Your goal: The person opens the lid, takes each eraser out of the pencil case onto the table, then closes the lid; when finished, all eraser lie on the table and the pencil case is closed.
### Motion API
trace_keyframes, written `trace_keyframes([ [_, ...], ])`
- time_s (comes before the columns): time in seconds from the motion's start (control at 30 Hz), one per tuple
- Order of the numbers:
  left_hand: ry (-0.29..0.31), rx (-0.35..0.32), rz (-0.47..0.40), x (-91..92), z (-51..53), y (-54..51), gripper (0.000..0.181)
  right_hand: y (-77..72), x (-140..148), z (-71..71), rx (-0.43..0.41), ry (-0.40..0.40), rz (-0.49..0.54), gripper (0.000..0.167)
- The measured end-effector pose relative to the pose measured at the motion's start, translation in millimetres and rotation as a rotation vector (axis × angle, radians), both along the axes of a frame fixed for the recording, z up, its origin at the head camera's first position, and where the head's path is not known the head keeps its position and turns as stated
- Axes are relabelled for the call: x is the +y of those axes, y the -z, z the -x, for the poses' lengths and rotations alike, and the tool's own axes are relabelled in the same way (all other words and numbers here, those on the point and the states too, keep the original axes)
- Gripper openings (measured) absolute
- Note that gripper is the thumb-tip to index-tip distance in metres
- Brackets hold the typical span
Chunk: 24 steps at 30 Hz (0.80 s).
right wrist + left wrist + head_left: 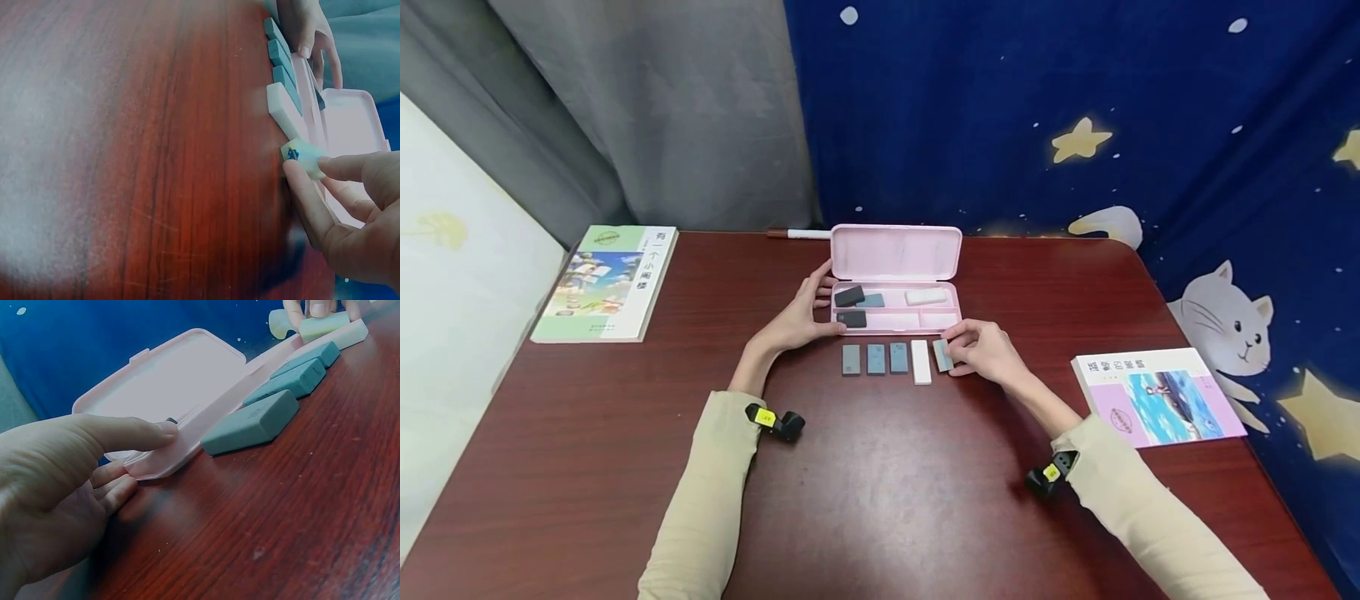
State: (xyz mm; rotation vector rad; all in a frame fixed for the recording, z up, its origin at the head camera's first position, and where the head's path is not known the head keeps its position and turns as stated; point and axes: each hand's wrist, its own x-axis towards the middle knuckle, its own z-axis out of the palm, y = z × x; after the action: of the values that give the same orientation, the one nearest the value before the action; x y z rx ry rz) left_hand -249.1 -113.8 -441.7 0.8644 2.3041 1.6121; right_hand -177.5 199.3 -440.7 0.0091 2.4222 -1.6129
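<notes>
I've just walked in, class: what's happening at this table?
A person's right hand pinches a pale eraser at the right end of a row before the open pink pencil case. The left hand touches the case's left end. A white eraser and three blue-grey erasers complete the row; four more erasers lie inside.
</notes>
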Motion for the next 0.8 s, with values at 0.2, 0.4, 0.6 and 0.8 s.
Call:
trace_keyframes([
  [0.2,-0.005,0.006,0.008,1.9,1.3,-0.6,0.102,0.1,0.5,-1.9,0.003,0.017,0.004,0.022],
  [0.4,-0.003,-0.008,0.004,3.8,0.0,-1.9,0.102,-0.6,0.6,-3.0,-0.005,0.036,-0.01,0.022],
  [0.6,-0.005,-0.014,0.006,2.6,-0.5,-2.1,0.102,0.4,-1.8,-2.8,-0.031,0.086,0.008,0.022],
  [0.8,-0.003,-0.007,-0.016,0.7,-0.2,0.2,0.103,1.5,-4.1,-2.4,-0.044,0.101,0.015,0.023],
])
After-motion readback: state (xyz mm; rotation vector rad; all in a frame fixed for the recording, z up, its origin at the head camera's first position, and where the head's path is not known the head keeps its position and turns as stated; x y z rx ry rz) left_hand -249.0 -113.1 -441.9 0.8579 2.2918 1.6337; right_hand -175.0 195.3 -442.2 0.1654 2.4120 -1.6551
